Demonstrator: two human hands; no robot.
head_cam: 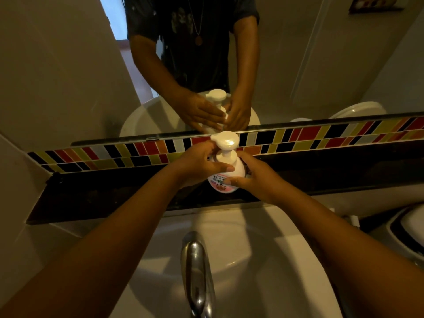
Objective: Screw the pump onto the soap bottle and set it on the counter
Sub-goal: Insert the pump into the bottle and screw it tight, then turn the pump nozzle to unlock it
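Closest to us is a shiny metal tap (197, 269), and it sticks out over a white sink (263, 260); two bare arms reach forward over the sink, one from each side; behind the sink runs a long dark counter (103, 196), like a shelf; the soap bottle (226, 179) stands upright on this counter, right in the middle; it is round and white, with a pink label on the front; the pump (226, 145) sits on top of the bottle, white and round, with its little spout pointing left; the left hand (199, 164) is wrapped around the neck of the pump, with its thumb lying across the front of the bottle; the right hand (254, 177) is curled around the right side of the bottle, and its thumb presses on the label; so both hands are closed and holding on; behind the counter is a strip of small tiles (321, 134) in red, black, yellow and white; above the tiles is a big mirror (68, 76), and in it we see the hands and the bottle again.
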